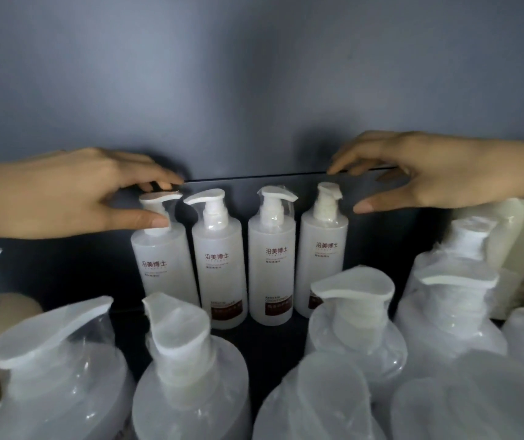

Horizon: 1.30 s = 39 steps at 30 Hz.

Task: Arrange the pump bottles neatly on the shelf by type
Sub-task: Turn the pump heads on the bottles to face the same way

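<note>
Four pump bottles (272,265) line the rear; wrapped bottles (191,376) crowd six o'clock. The left hand (73,192) pinches the nine o'clock pump (159,198); the right hand (438,176) hovers spread at three.

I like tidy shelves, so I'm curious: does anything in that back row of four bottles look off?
Yes, mildly. The spouts disagree: the second bottle from the left points left, the third bottle right. The fourth bottle has a creamier pump than the others, perhaps another type.

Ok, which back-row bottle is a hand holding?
The leftmost bottle: the left hand pinches its pump head. The right hand hovers open by the rightmost bottle, without touching it.
</note>
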### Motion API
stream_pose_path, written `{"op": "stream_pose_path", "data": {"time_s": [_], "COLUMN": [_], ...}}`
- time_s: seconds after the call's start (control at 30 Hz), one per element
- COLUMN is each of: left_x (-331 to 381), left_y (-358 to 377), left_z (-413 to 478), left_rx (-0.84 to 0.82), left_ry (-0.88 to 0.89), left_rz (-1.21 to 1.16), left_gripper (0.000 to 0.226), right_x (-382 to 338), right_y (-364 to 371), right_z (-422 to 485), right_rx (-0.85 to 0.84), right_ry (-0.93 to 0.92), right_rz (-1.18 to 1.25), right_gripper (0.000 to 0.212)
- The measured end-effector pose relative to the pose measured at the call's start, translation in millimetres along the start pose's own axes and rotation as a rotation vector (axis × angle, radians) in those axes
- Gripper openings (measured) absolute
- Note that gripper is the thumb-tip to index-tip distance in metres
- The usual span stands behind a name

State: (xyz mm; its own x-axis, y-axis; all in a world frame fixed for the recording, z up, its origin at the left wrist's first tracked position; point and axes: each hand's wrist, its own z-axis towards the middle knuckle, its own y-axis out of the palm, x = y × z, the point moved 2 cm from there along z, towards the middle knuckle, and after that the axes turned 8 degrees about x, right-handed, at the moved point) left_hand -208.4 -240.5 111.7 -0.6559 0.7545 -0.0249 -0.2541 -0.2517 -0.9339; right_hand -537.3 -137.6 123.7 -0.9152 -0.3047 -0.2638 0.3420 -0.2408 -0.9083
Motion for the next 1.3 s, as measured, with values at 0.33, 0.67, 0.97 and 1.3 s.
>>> {"op": "stream_pose_path", "data": {"time_s": [0.33, 0.67, 0.97, 1.3], "left_x": [32.6, 21.9, 20.7, 23.5], "left_y": [5.0, 13.3, 14.9, 18.0], "left_z": [24.4, 35.8, 40.8, 39.4], "left_rx": [0.045, 0.175, 0.192, 0.202], "left_ry": [0.175, 0.27, 0.332, 0.337], "left_rz": [-0.06, -0.042, -0.073, -0.147], "left_gripper": [0.053, 0.038, 0.029, 0.032], "right_x": [23.5, 17.2, 12.8, 28.3], "right_y": [-14.3, -21.2, -11.1, 6.2], "right_z": [-49.3, -73.7, -66.7, -43.0], "right_rx": [-0.056, -0.158, -0.001, 0.196], "right_ry": [0.084, 0.057, 0.046, 0.101], "right_rz": [0.236, 0.381, 0.088, -0.03], "right_gripper": [0.06, 0.036, 0.031, 0.012]}}
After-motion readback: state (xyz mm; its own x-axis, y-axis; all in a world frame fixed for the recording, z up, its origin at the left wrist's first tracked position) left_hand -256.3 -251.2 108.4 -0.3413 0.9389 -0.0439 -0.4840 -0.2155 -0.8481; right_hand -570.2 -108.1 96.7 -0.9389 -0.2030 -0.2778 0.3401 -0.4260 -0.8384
